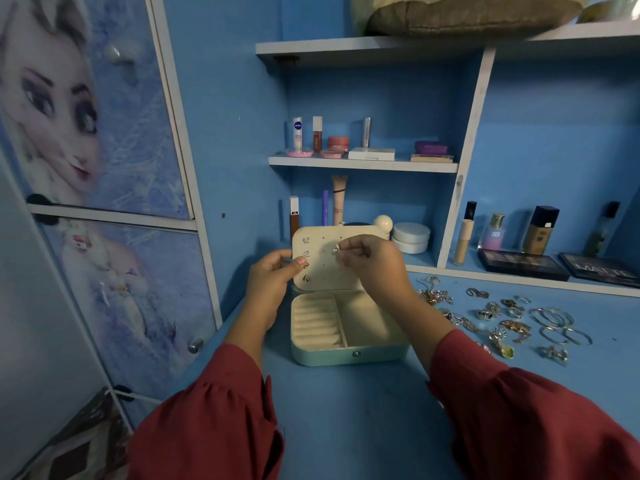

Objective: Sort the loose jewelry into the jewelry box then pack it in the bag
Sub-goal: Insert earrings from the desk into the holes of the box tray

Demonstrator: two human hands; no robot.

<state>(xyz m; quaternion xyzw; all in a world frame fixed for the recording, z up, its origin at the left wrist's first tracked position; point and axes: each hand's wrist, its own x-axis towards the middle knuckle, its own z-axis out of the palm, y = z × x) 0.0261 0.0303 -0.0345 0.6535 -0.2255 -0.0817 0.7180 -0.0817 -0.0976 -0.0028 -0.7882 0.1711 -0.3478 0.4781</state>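
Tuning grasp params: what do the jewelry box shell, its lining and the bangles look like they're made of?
Jewelry box shell: likely faux leather or coated plastic, pale mint, smooth with a soft sheen, metal snap on the front.
Lining: looks like cream velvet or suede-like fabric, matte, with padded ring rolls.
Bangles: thin metal hoops, silver-toned, with bright glints along the rims.

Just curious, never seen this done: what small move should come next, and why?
Probably press the small silver earring into a free hole of the cream perforated lid panel. The right hand pinches it against the panel, while the left hand grips the lid's edge.
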